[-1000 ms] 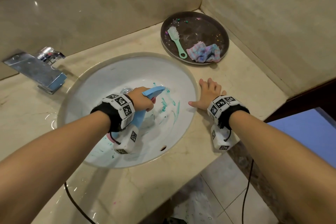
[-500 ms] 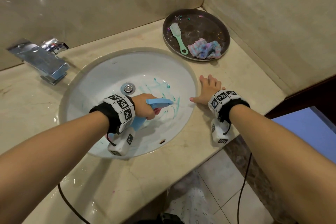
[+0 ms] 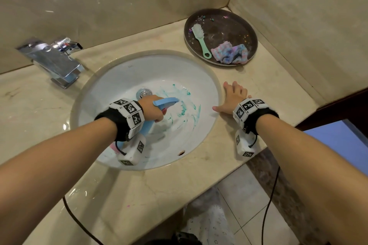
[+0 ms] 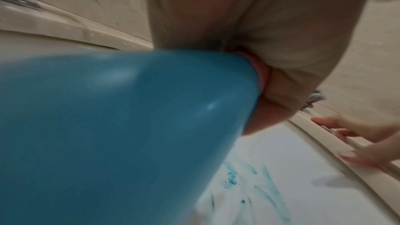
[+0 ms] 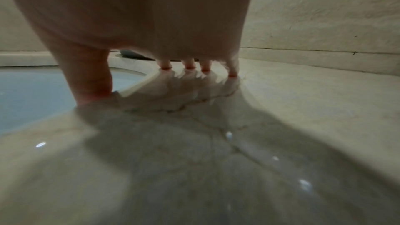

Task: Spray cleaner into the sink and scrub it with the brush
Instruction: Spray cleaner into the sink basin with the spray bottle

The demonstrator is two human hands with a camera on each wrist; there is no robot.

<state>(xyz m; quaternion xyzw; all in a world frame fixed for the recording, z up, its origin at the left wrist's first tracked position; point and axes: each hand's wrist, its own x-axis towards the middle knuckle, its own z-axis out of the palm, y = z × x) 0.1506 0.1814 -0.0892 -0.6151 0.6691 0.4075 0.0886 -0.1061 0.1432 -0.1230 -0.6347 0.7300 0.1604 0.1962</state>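
Observation:
My left hand [image 3: 152,109] grips a light blue spray bottle [image 3: 148,125] inside the white sink [image 3: 123,77], its nozzle pointing right at teal smears [image 3: 183,109] on the basin. In the left wrist view the bottle [image 4: 121,131] fills the frame, with my fingers [image 4: 270,67] curled round its neck. My right hand [image 3: 232,98] lies flat on the counter at the sink's right rim, fingers spread; the right wrist view shows its fingertips [image 5: 188,65] pressing the marble. A green brush [image 3: 201,39] lies on the round dark tray [image 3: 235,24] at the back right.
A chrome faucet [image 3: 53,59] stands at the sink's back left. A pastel cloth [image 3: 229,53] lies on the tray beside the brush. Walls close the counter's back and right; its front edge drops to a tiled floor [image 3: 249,205]. The drain [image 3: 143,92] sits mid-basin.
The spray bottle's nozzle has swung from pointing up-right to pointing right, and my left hand has shifted slightly within the basin. My right hand has stayed on the counter.

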